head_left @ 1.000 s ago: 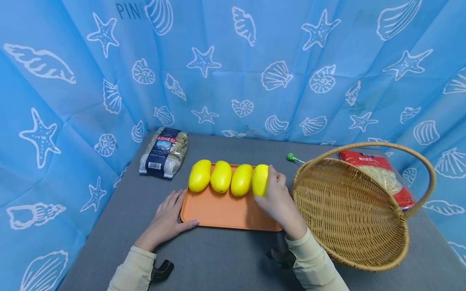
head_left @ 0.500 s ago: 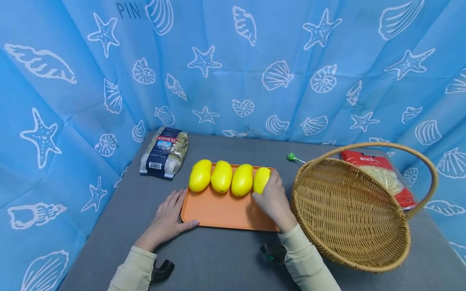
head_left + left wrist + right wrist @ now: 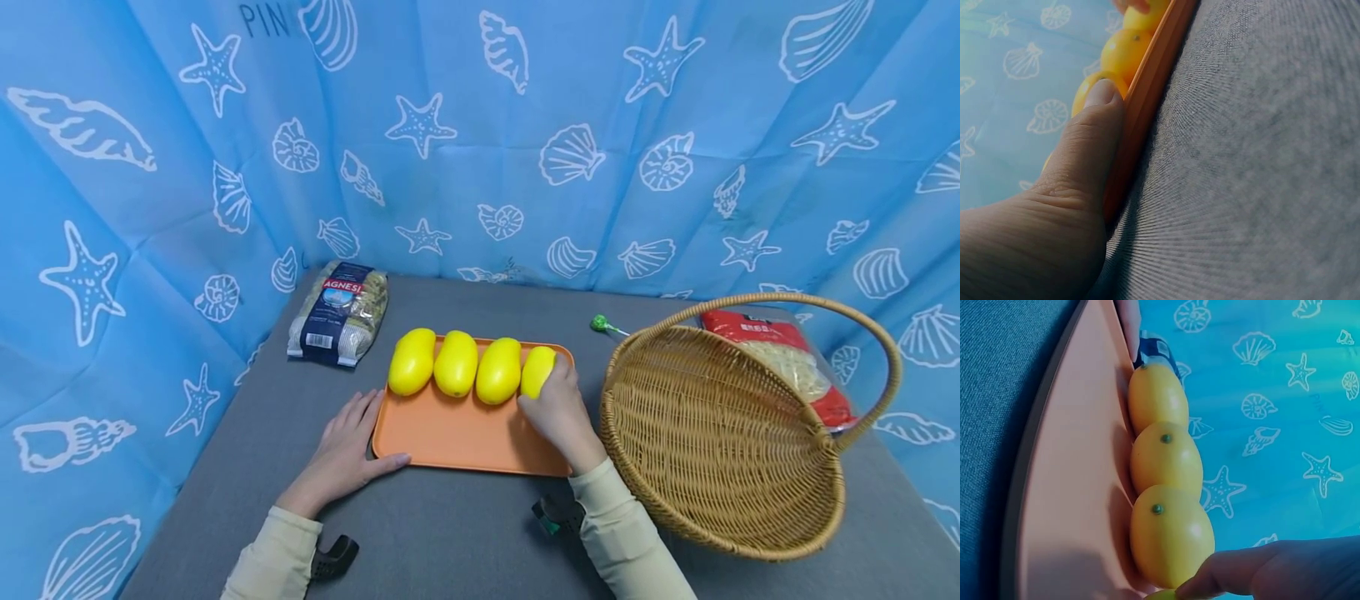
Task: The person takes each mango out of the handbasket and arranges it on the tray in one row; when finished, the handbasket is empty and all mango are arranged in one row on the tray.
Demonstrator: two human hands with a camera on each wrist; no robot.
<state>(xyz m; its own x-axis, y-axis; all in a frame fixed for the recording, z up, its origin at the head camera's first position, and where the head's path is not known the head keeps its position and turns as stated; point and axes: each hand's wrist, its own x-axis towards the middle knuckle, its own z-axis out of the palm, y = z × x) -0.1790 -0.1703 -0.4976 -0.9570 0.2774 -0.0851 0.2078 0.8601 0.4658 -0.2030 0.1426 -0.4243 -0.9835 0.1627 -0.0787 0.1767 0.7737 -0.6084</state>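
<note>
Several smooth yellow mangoes [image 3: 455, 364] lie side by side along the far edge of an orange tray [image 3: 465, 437]. My right hand [image 3: 561, 408] holds the rightmost mango [image 3: 537, 372] at the tray's far right corner, covering part of it. In the right wrist view, the thumb and a finger [image 3: 1229, 565] show at that mango, while the neighbouring mango [image 3: 1172, 537] with its green stem spot sits just beyond. My left hand [image 3: 341, 450] rests at the tray's left side, fingers straight along the rim and thumb at the near edge. The left wrist view shows this thumb [image 3: 1085, 144] against the tray wall.
A wicker basket [image 3: 720, 450] with a tall handle stands close right of the tray. Behind it lies a red bag of noodles [image 3: 780, 358]. A green lollipop [image 3: 599, 323] is at the back, and an Agnesi pasta bag [image 3: 339, 315] at the back left. A blue curtain [image 3: 480, 142] hangs behind.
My right hand has moved slightly left and lowered the rightmost mango onto the tray's right end beside the others. The left hand stays in place.
</note>
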